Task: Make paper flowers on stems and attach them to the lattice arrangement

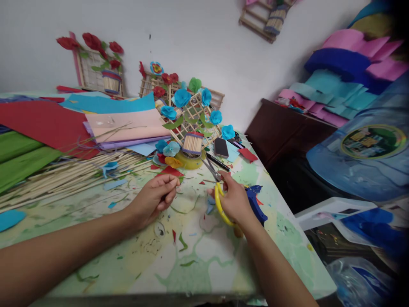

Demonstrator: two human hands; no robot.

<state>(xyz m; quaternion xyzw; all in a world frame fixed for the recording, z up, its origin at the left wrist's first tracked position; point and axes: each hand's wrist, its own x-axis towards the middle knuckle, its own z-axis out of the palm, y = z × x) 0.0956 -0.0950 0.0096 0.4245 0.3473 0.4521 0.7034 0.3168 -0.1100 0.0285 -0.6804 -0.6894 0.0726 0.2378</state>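
My right hand (235, 199) is closed on yellow-handled scissors (218, 192), whose blades point up and away toward the middle of the table (198, 251). My left hand (159, 194) is curled, fingertips pinched together on something too small to make out, close to the scissor blades. A blue glue gun (255, 200) lies just right of my right hand. Paper scraps litter the table around both hands.
A bundle of thin wooden sticks (64, 177) lies at left, beside red, green, pink and blue paper sheets (44, 123). A wooden lattice with blue paper flowers (191, 113), a phone (220, 147) and a pen (217, 162) sit behind. A dark cabinet (287, 128) stands right.
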